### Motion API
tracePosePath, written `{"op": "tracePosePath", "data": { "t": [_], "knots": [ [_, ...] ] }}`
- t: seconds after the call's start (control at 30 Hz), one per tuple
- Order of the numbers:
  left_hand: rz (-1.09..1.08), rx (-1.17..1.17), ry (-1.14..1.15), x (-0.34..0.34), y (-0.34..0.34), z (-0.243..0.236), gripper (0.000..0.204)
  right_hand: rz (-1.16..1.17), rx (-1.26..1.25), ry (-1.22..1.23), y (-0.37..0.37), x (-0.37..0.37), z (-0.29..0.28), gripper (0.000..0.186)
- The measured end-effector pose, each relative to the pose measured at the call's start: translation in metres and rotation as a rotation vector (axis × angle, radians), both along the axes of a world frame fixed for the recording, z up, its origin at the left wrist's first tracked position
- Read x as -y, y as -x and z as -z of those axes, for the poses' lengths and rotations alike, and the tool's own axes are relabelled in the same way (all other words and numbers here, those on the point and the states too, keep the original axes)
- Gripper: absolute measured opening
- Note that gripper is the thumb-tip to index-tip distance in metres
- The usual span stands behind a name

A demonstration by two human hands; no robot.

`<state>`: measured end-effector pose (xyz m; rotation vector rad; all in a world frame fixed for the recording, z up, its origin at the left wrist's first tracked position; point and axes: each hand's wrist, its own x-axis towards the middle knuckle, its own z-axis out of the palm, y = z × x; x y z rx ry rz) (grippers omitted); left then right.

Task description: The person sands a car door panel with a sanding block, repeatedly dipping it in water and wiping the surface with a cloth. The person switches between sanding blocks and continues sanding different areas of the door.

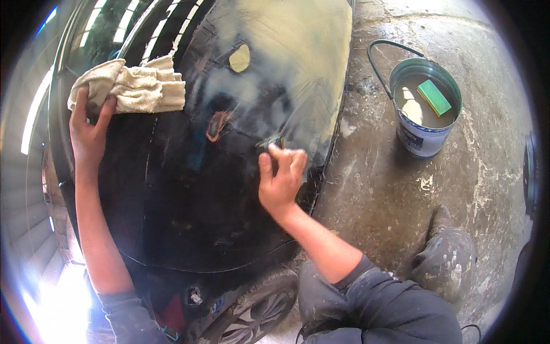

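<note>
My left hand (90,129) grips a cream folded cloth (143,86) against the upper left of a black car body panel (183,189). My right hand (282,179) is closed at the panel's right part, on a small dark greenish, pale-smudged item (278,142) that I cannot make out, mostly hidden by the fingers. The panel's upper right carries pale yellowish and grey patches, with a separate yellow spot (239,57) and a small reddish-edged patch (216,125) left of my right hand.
A bucket (424,137) of cloudy water, holding a green-and-yellow sponge (433,97), stands on stained concrete (470,172) to the right, its handle raised. A wheel (246,315) is below the panel. My legs are at lower right. Bright slatted surfaces line the left edge.
</note>
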<state>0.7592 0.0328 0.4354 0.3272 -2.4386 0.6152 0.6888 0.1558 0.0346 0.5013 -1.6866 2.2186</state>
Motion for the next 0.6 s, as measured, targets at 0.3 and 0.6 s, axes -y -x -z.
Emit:
{"op": "tracePosePath", "data": {
  "t": [0.3, 0.6],
  "knots": [
    [-0.025, 0.021, 0.024, -0.001, 0.002, -0.001, 0.055, 0.070, 0.327, -0.011, 0.113, 0.031, 0.005, 0.025],
    [-0.058, 0.026, 0.056, 0.007, -0.003, -0.008, 0.060, 0.161, 0.133, 0.023, 0.133, 0.049, -0.004, 0.025]
  ]
}}
